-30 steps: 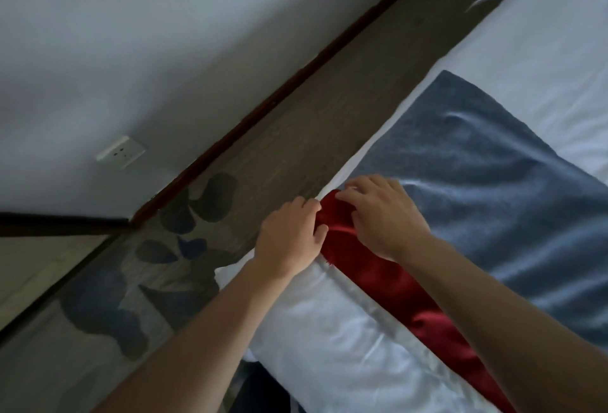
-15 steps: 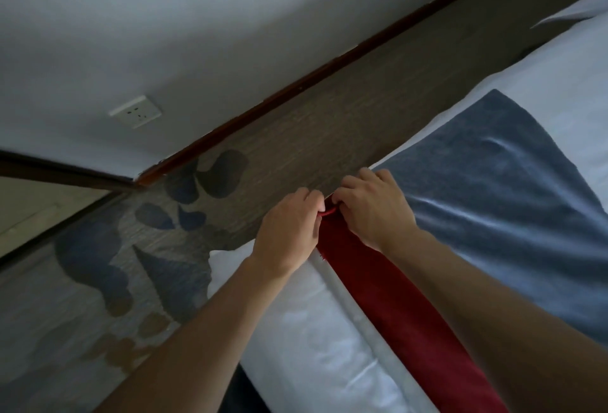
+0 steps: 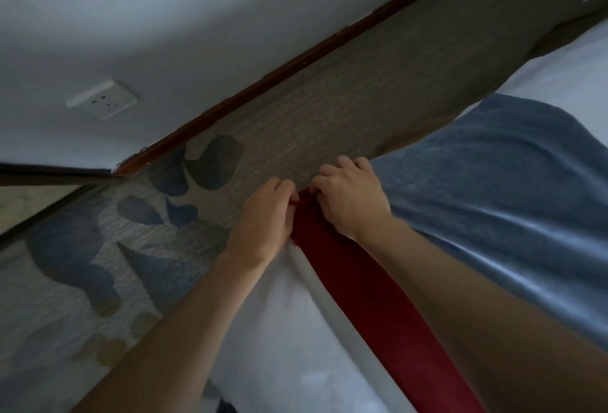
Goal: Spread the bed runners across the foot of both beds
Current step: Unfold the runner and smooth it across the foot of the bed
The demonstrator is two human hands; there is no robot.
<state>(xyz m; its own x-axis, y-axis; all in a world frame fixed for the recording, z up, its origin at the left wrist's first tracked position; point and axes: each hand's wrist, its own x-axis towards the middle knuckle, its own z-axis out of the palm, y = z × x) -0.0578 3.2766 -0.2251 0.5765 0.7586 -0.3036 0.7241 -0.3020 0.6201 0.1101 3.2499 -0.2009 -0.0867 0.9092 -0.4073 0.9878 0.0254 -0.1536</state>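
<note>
Both hands at bed (image 3: pixel 279 323) edge: left hand (image 3: pixel 263 221) and right hand (image 3: pixel 353 197) grips closed, pinching bed runner's (image 3: pixel 493 215) red end.

A blue bed runner (image 3: pixel 513 215) with a red edge band (image 3: pixel 371 294) lies flat across the white bed (image 3: pixel 289 330), its corner at the bed's side.

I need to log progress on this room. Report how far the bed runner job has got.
Done: the blue runner with its red border already lies flat across the white bedding. In hand: the left hand and right hand both pinch the red corner at the bed's edge, by the patterned carpet. Left: settling that corner. Only one bed is in view, so the second bed's state cannot be told.
</note>
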